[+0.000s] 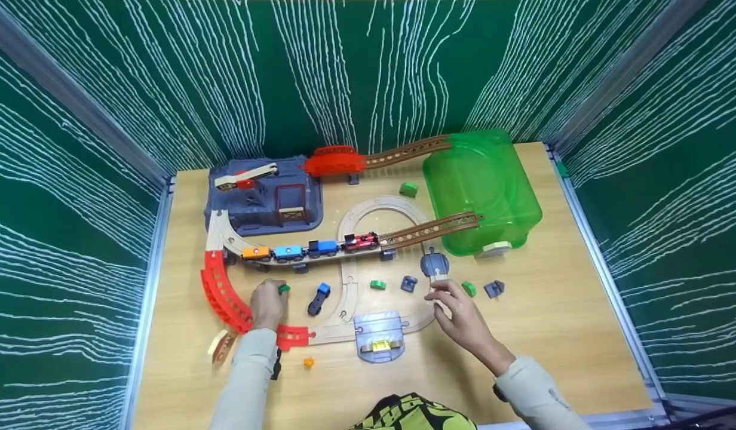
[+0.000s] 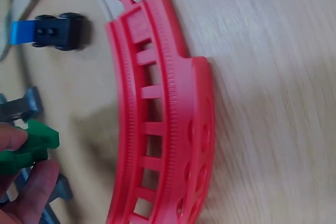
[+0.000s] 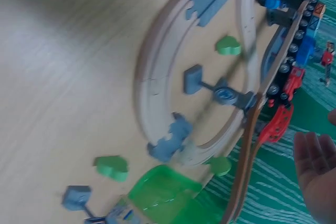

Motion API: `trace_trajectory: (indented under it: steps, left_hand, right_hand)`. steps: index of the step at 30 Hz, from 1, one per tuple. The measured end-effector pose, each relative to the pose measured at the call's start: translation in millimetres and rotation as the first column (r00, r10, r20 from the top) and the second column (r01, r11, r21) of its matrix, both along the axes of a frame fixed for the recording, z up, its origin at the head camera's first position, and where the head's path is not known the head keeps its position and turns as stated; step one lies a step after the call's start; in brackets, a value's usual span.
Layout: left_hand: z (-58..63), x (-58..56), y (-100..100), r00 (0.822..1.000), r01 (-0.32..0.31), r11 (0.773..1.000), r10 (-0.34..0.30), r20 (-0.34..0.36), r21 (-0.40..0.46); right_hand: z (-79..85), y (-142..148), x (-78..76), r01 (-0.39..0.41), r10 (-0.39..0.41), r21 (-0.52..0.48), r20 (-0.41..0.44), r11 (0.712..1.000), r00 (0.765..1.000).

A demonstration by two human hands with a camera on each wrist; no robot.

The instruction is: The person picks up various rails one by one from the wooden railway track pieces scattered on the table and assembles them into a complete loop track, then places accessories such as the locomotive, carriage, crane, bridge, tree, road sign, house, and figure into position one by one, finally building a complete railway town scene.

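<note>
My left hand [image 1: 267, 303] pinches a small green toy piece [image 2: 39, 142] between thumb and fingers, just inside the curved red track [image 2: 152, 129]. A black toy vehicle with a blue end [image 1: 319, 298] lies to the right of that hand. My right hand [image 1: 465, 319] hovers with fingers loosely bent and holds nothing, its fingertips by the wooden loop track [image 1: 419, 322]. Close to it lie a green bush-shaped piece [image 1: 469, 289] and a grey support piece [image 1: 494, 289]. In the right wrist view, the hand [image 3: 319, 182] appears at the right edge.
A toy train with a red engine [image 1: 362, 241] stands on the raised track. Behind are a grey quarry base with a crane [image 1: 263, 203], a red bridge [image 1: 335, 161] and a translucent green bin [image 1: 523, 203]. A grey crossing plate [image 1: 380, 322] lies at the front.
</note>
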State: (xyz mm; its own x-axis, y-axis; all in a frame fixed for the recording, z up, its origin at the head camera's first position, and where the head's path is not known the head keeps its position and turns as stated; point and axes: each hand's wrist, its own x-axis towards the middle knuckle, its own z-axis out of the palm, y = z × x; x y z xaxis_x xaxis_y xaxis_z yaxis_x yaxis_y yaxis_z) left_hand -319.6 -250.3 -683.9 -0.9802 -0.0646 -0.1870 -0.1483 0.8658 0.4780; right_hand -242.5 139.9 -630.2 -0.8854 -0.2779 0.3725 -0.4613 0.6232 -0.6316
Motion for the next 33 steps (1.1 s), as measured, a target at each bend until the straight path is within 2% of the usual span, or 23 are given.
trace_trajectory:
  steps: [6,13,17,22,26,30,33]
  left_hand:
    - [-11.8,2.0,-3.6,1.000,0.010,1.000,-0.010,0.018,-0.029]
    - [-27.8,15.2,-13.0,0.997,-0.022,0.998,0.027,0.076,-0.061]
    - [-33.4,17.7,-16.1,0.996,-0.032,0.998,0.037,0.085,-0.054]
    - [-37.4,17.8,-20.4,0.992,-0.057,0.996,0.065,0.105,-0.075]
    - [-43.7,25.3,-21.3,0.983,-0.106,0.991,0.118,0.143,-0.088]
    - [-45.3,32.6,-20.0,0.968,-0.178,0.982,0.185,0.169,-0.059]
    - [-36.1,31.8,-17.3,0.971,-0.179,0.984,0.179,0.157,-0.016]
  right_hand:
    - [-7.3,8.6,14.3,0.041,-0.041,0.015,0.026,0.999,0.999]
    - [-14.9,13.0,26.9,0.048,-0.050,0.028,0.079,0.998,0.996]
    - [-17.6,13.7,30.6,0.063,-0.066,0.031,0.122,0.998,0.990]
    - [-21.4,10.6,33.0,0.066,-0.071,0.032,0.159,0.997,0.985]
    - [-24.6,8.8,36.9,0.057,-0.060,0.027,0.147,0.998,0.987]
    - [-26.1,8.0,39.6,0.060,-0.064,0.028,0.148,0.998,0.987]
    - [-25.6,8.5,38.6,0.063,-0.067,0.025,0.157,0.998,0.985]
